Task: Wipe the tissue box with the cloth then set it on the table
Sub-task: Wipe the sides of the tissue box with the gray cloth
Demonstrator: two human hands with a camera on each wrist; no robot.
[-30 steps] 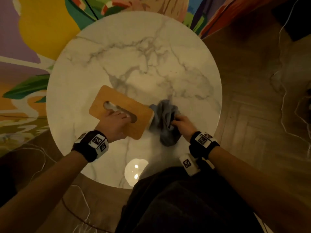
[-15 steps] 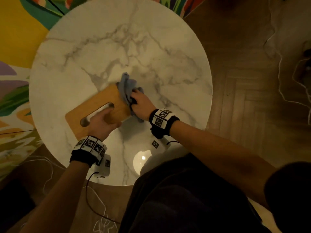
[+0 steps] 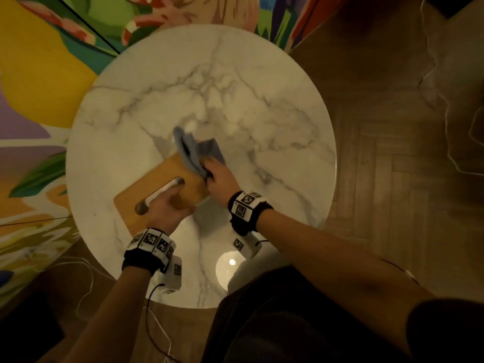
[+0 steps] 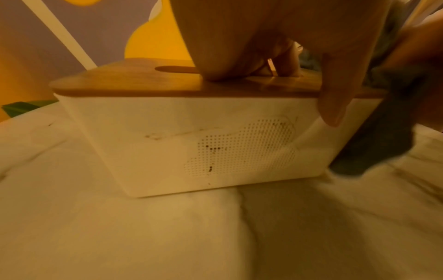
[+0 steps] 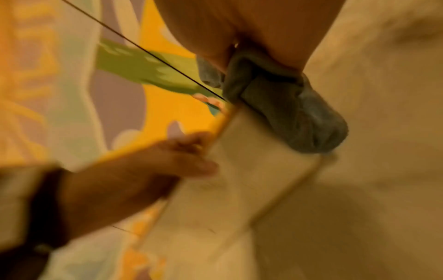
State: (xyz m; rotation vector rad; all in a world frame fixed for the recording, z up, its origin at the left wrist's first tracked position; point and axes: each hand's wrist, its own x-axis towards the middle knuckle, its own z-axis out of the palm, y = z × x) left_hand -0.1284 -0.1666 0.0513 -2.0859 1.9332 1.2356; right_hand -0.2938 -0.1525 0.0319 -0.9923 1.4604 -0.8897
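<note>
The tissue box (image 3: 146,192) has a white body (image 4: 167,144) and a wooden lid with a long slot. It stands on the round marble table (image 3: 275,106). My left hand (image 3: 167,205) grips its near edge, fingers on the lid (image 4: 134,79) and thumb down the white side. My right hand (image 3: 222,176) clutches a bunched grey-blue cloth (image 3: 191,150) and presses it against the box's far right end, where the cloth (image 5: 287,106) lies over the lid's edge and the end wall (image 5: 251,151).
The table's rim (image 3: 332,163) borders wooden parquet floor (image 3: 392,179) on the right. A colourful patterned rug (image 3: 31,100) lies to the left and behind. Thin cables (image 3: 450,142) trail over the floor at right. My dark-clothed lap (image 3: 275,323) is at the near edge.
The box was turned so its right end points away from me. My right hand carried the cloth from the table beside the box up onto the box's far end.
</note>
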